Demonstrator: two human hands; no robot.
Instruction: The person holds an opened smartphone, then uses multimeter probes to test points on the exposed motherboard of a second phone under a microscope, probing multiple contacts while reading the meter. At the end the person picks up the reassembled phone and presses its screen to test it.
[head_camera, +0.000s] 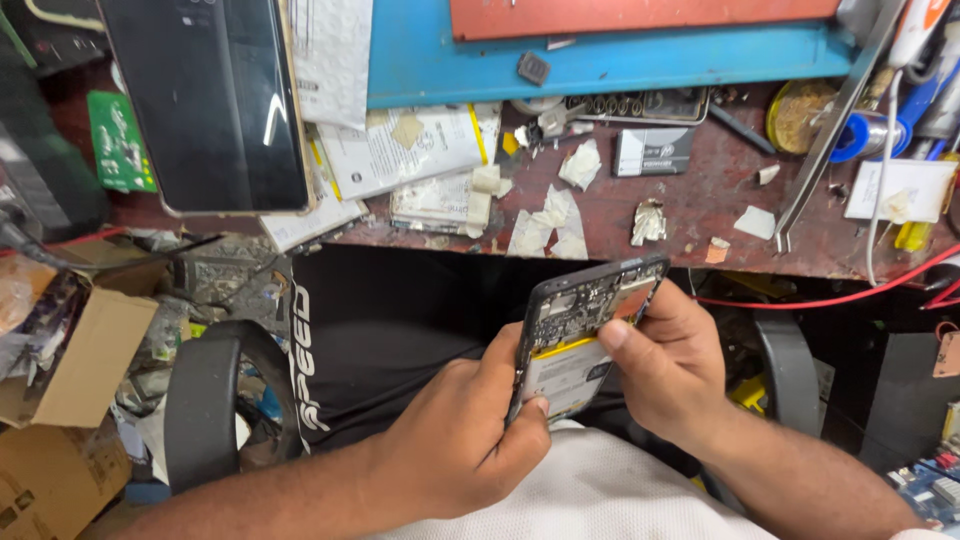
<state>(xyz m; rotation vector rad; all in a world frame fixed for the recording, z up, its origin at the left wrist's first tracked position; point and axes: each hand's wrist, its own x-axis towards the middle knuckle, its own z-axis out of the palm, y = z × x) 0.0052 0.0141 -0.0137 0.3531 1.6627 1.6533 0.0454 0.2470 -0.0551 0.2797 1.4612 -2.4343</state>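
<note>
Nearest, over the lap: left hand (455, 440) wrapped around the lower left edge of an opened phone (585, 330), thumb pressed on its pale battery (568, 372). Right hand (670, 365) gripping the phone's right side, thumb laid across the battery's top edge. Phone held tilted in the air between both hands, back cover off, dark circuit board (590, 300) showing above the battery, below the front edge of the workbench (700, 215) and apart from it. Largest on that worn reddish bench: a blue board (600, 55) along the back, with a dark-screened tablet (205, 100) leaning at the left. Next in size, white papers and flat packs (400, 150) beside the tablet. Long metal tweezers (835, 130) lying slanted at the right. Small grey box (652, 152) near the middle. Torn scraps of tape (548, 225) scattered along the front edge. Red wire (830, 298) hanging just under the bench edge.
</note>
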